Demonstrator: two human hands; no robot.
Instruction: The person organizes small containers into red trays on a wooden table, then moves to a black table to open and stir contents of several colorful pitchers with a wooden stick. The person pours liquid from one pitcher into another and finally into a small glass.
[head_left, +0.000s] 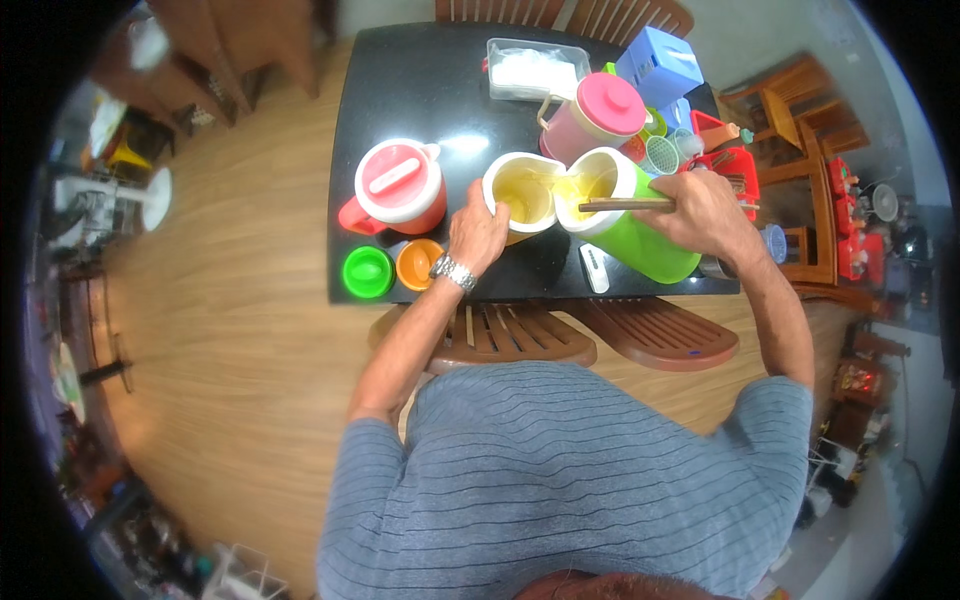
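My left hand (480, 232) grips the left side of a white-rimmed, orange-sided jug (496, 174) standing on the table. Pale yellow liquid lies inside it. In my right hand (701, 214) are a green jug (645, 244) and a pair of wooden chopsticks (626, 204). The green jug is tilted left, its white rim against the other jug's spout, and yellowish liquid runs between them. The chopsticks reach across its mouth; my fingers hide its handle. Below my left hand sit an orange lid (417, 262) and a green lid (367, 271).
A red jug with its lid on (397, 191) stands at left, and a pink lidded jug (592, 120) behind. Farther back are a clear plastic box (536, 90), a blue container (660, 67) and red baskets (739, 161). A white remote-like object (595, 268) lies near the front edge, above wooden chairs (517, 341).
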